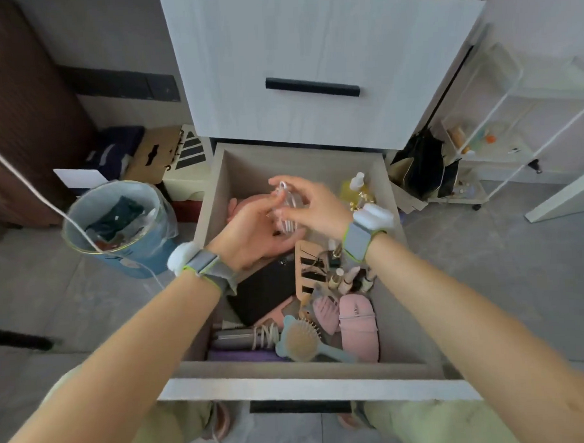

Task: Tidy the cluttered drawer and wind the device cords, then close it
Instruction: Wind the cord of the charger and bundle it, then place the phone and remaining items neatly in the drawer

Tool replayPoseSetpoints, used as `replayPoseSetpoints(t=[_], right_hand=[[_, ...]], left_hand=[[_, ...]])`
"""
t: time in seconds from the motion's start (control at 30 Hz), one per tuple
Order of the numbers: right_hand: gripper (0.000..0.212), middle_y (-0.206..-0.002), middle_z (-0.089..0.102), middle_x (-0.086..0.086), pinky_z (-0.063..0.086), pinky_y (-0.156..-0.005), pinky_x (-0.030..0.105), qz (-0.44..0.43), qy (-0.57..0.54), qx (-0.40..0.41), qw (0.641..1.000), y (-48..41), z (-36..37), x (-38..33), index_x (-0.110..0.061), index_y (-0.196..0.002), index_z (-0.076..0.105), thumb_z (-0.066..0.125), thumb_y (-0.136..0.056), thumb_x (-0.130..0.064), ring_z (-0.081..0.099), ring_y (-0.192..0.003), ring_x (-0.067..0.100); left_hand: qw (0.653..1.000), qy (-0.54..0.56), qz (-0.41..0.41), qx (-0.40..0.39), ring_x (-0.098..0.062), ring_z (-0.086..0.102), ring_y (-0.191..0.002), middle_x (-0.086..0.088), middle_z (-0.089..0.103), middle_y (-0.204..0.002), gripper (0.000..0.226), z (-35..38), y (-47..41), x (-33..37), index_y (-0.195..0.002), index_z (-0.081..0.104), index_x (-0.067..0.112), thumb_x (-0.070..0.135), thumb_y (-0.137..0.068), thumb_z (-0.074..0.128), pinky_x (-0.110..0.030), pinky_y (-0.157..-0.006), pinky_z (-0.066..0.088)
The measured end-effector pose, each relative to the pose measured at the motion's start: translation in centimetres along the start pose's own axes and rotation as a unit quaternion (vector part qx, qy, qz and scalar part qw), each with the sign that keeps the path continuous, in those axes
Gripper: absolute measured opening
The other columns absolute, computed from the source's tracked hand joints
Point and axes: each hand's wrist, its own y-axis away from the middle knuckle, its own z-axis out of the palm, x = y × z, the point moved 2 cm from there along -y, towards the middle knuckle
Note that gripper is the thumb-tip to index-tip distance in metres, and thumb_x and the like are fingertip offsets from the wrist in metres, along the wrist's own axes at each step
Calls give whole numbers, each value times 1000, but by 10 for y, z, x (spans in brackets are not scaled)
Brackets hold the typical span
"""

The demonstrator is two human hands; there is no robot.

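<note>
The open drawer (398,236) is pulled out below a closed one. Above its middle my left hand (251,233) holds a coiled white cord (288,209) in its fingers, palm up. My right hand (311,203) pinches the same coil from the right and above. Inside the drawer lie a black case (263,294), a grey styling tool with a cord wound round it (245,339), a blue hairbrush (302,341), a pink pouch (358,325), a pink comb (324,308) and small bottles (346,279).
A blue bin (117,225) with a plastic liner stands left of the drawer. A white cord (31,185) stretches across the left side. A yellow bottle (356,185) sits at the drawer's back right. A black bag (422,168) and a white cart (500,125) stand on the right.
</note>
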Motion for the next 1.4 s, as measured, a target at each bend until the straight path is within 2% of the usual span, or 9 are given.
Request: replayPoseSetpoints(t=[0.1, 0.27, 0.37, 0.43, 0.6, 0.73, 1.07, 1.3, 1.4], right_hand=[[40, -112, 64, -2, 38, -87, 19, 46, 61, 2, 997, -50, 0, 30, -17, -120, 61, 68, -81, -12, 57, -105, 10], [9, -77, 61, 4, 45, -63, 23, 176, -3, 37, 984, -89, 23, 70, -13, -85, 65, 70, -80, -18, 55, -66, 15], [29, -64, 42, 3, 30, -47, 16, 199, 170, -54, 964, -100, 37, 80, -11, -63, 43, 59, -86, -19, 41, -67, 18], [32, -65, 42, -2, 25, -46, 22, 210, 229, -36, 950, -101, 38, 84, -18, -59, 36, 55, -85, -23, 41, -65, 19], [13, -92, 58, 6, 35, -58, 24, 183, 334, -22, 924, -104, 49, 86, -14, -86, 49, 53, -88, -26, 56, -82, 28], [51, -111, 64, 12, 38, -68, 32, 176, 401, 6, 899, -106, 62, 83, -5, -126, 37, 61, -83, -20, 63, -102, 34], [48, -141, 21, 13, 41, -83, 36, 153, 384, -64, 908, -93, 65, 93, -9, -129, 45, 47, -91, -37, 48, -113, 32], [47, -127, 45, 18, 43, -94, 37, 155, 331, -102, 925, -86, 40, 100, -13, -137, 43, 54, -92, -25, 50, -114, 35], [48, -128, 46, 14, 43, -94, 37, 132, 317, -103, 933, -83, 39, 97, -23, -139, 43, 50, -93, -15, 50, -114, 34]], left_hand=[[966, -198, 34, 162, -18, 49, -123, -1, 55, -132, 71, -29, -41, -3, -124, 58, 26, 69, -68, 61, -37, -97, 45], [716, -670, 50, 187, -24, 49, -114, -6, 54, -128, 64, -62, -69, -29, -123, 56, 13, 62, -82, 46, -45, -105, 34], [553, -819, 55, 142, -26, 33, -134, -5, 35, -146, 54, -69, -74, -45, -137, 42, 20, 47, -91, 45, -41, -108, 27], [498, -853, 54, 146, -26, 36, -132, -6, 33, -146, 49, -73, -79, -50, -138, 37, 20, 31, -92, 48, -40, -104, 34], [486, -862, 33, 141, -26, 41, -125, -2, 41, -137, 45, -75, -85, -45, -132, 44, 22, 43, -93, 48, -40, -100, 39], [507, -847, 23, 158, -25, 48, -122, -4, 44, -138, 60, -68, -78, -39, -140, 31, 18, 50, -92, 48, -37, -95, 44], [487, -862, -42, 135, -25, 52, -116, -5, 50, -132, 45, -59, -72, -32, -133, 42, 15, 38, -94, 43, -35, -91, 42], [457, -883, -25, 106, -26, 41, -127, -7, 34, -145, 46, -52, -61, -25, -136, 41, 19, 37, -94, 38, -42, -98, 35], [486, -867, -31, 105, -25, 34, -134, -8, 31, -149, 53, -46, -58, -25, -140, 38, 16, 42, -93, 33, -44, -106, 27]])
